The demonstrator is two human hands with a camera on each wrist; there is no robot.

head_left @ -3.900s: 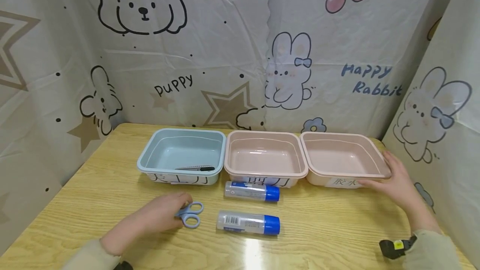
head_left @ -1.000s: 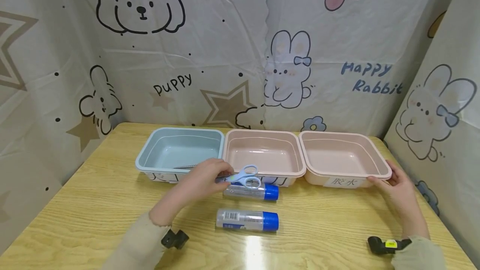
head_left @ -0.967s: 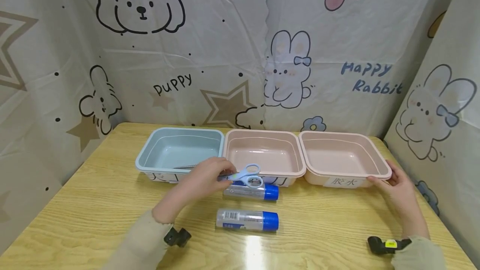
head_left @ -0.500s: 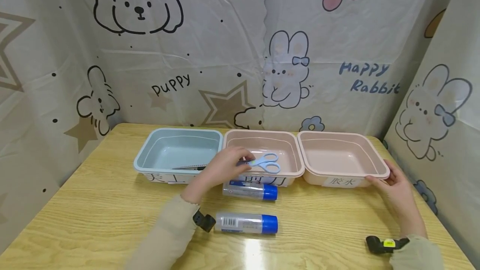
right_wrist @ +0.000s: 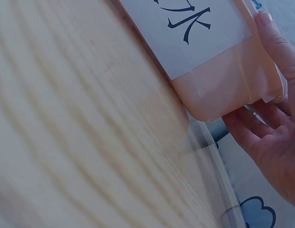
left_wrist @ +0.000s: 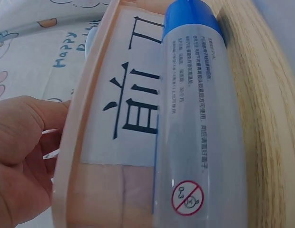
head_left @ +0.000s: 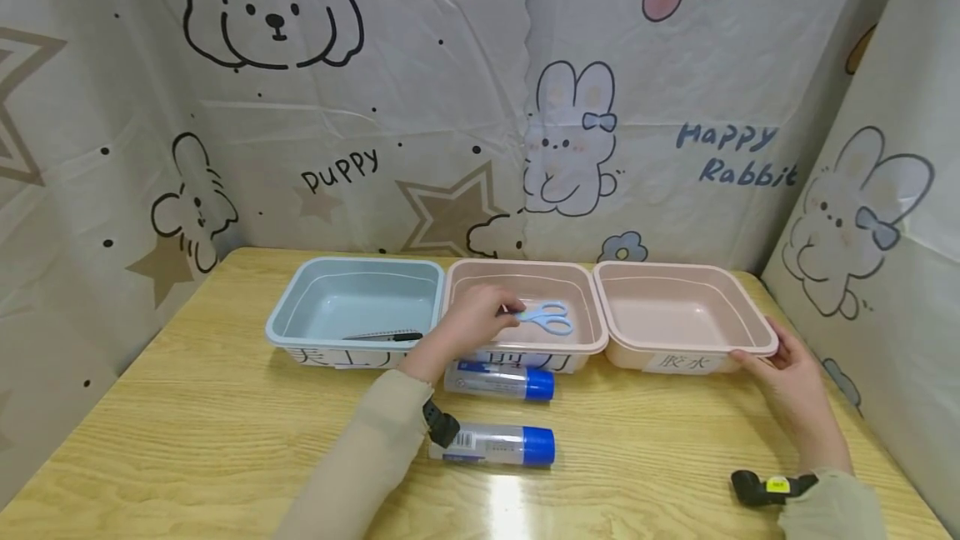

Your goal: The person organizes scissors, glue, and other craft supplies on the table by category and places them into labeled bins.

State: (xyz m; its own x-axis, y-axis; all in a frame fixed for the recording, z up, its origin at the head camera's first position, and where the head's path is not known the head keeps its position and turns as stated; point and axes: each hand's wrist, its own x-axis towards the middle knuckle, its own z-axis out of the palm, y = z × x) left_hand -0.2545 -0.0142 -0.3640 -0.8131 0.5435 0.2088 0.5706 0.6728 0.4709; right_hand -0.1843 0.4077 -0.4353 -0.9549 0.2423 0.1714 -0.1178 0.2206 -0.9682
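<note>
Blue-handled scissors point(head_left: 531, 317) are pinched by my left hand point(head_left: 476, 319), handles pointing right, above the middle pink bin point(head_left: 525, 265). The fingers cover the blades. In the left wrist view the left hand point(left_wrist: 24, 147) shows beyond that bin's rim, and the scissors are mostly hidden. My right hand point(head_left: 791, 390) grips the front right corner of the right pink bin point(head_left: 686, 311). The right wrist view has its thumb on the rim and fingers point(right_wrist: 247, 130) under the side.
A light blue bin point(head_left: 352, 298) at left holds a utility knife point(head_left: 405, 337). Two clear glue bottles with blue caps, the far bottle point(head_left: 491, 382) and the near bottle point(head_left: 498, 445), lie in front of the middle bin. Paper labels mark the bins. A printed curtain point(head_left: 420, 107) stands behind.
My left hand has picked the scissors up off the table and carried them right and away from me, over the middle bin. The right hand stays at the right bin's corner.
</note>
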